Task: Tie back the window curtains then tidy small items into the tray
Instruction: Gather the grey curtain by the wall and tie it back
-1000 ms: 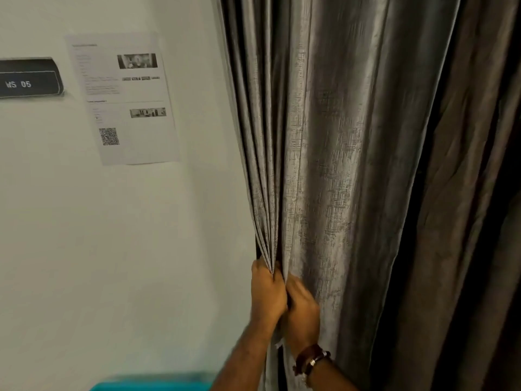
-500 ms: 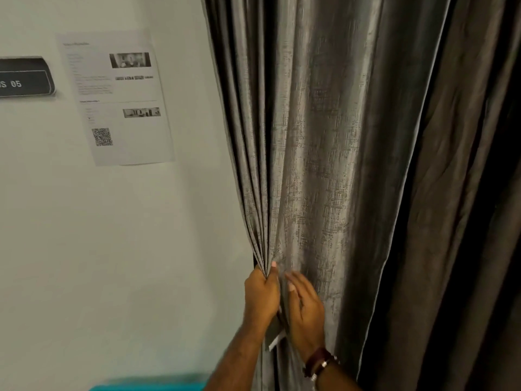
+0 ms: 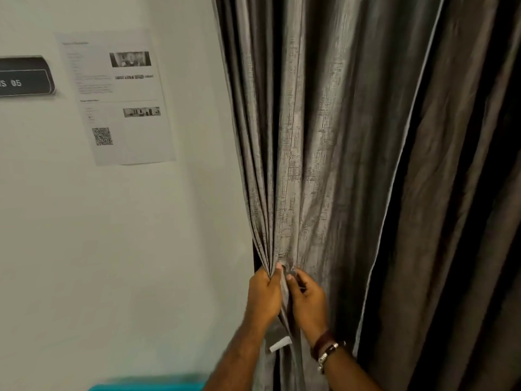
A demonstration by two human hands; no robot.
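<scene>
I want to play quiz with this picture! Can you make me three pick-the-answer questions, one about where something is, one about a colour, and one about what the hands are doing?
1. Where is the printed sheet with the square code?
A. On the wall, left of the curtain
B. Pinned on the curtain
C. On the floor

2. What colour is the curtain being held?
A. Bright red
B. Grey
C. Yellow

3. What are the two hands doing?
A. Hanging loose at the sides
B. Holding a cup
C. Gripping the bunched curtain folds

Answers:
1 A, the sheet hangs on the pale wall beside a dark sign.
2 B, the fabric looks silvery grey.
3 C, the left hand and right hand both pinch the gathered folds.
</scene>
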